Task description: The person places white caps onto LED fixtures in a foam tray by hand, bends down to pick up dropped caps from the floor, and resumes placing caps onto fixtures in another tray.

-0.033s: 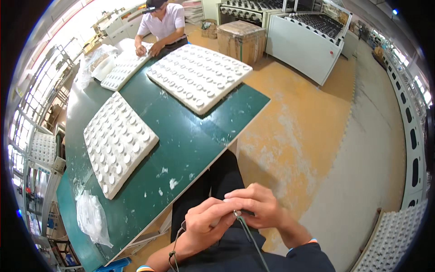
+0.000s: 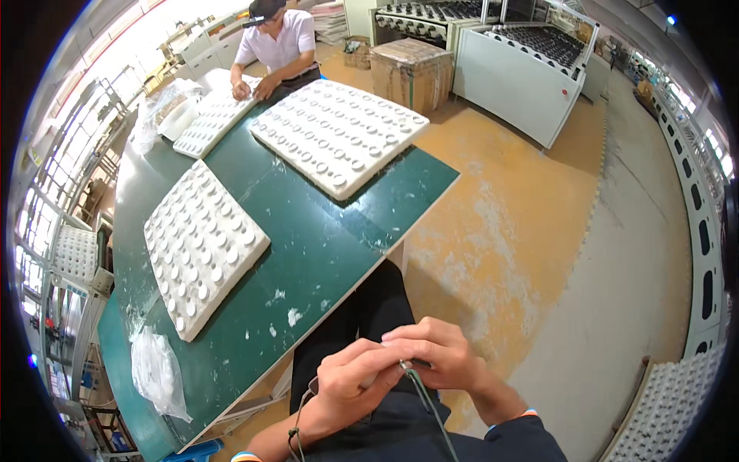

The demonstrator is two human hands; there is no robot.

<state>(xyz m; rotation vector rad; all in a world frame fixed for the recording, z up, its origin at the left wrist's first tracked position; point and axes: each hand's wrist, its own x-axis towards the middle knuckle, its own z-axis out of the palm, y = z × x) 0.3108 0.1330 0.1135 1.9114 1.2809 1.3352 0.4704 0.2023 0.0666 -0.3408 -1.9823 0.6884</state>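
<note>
Green table (image 2: 308, 254) bearing white studded slabs (image 2: 204, 254) ahead. We are holding left hand (image 2: 350, 377) and right hand (image 2: 445, 358) together, fingers (image 2: 419, 329) curled; green cord (image 2: 424, 397) is hanging from between them, whether gripped we cannot tell.

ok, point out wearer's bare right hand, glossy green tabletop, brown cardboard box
Bare right hand (image 2: 443, 354), head view: back of the hand.
Glossy green tabletop (image 2: 309, 245), head view: bare stretch of surface.
Brown cardboard box (image 2: 416, 83), head view: side wall.
</note>
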